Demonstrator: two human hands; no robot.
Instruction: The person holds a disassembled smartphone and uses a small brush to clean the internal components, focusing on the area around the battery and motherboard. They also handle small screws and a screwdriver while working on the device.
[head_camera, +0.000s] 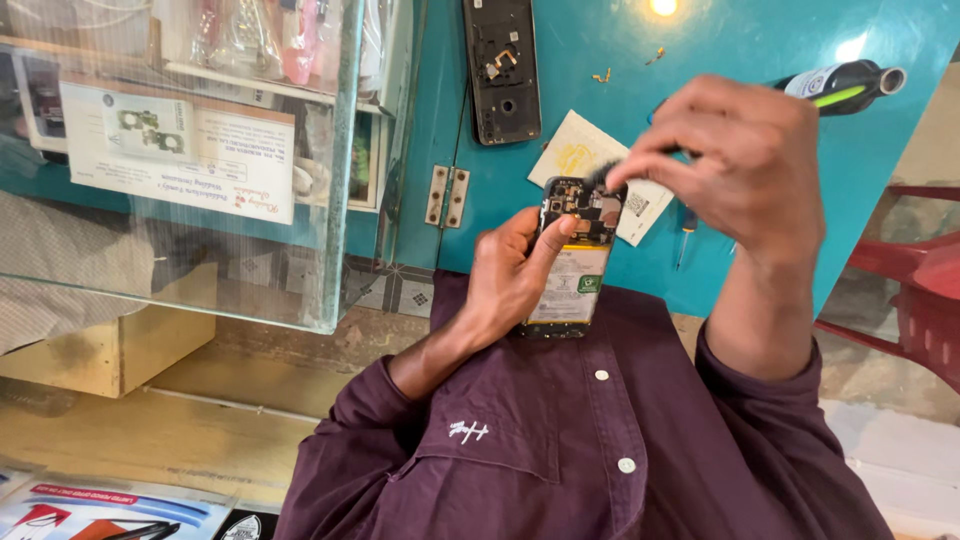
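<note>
Head view: left hand (510, 275) clamped on opened phone (575, 255), held upright above teal worktop (760, 50). Right hand (745, 160) pinched on dark brush (605, 178) at upper circuit board. Best kept light, strokes short, phone steady, clear of battery.

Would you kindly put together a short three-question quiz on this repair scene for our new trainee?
1. True or false: the left hand holds the opened phone.
2. What does the right hand work with at the top of the phone? A) a small dark brush B) a hammer C) scissors
3. Fill in: the removed phone back cover lies on the ____ table.

Key: 1 true. 2 A; the brush is blurred, its dark tip sits at the phone's upper end. 3 teal.
</note>
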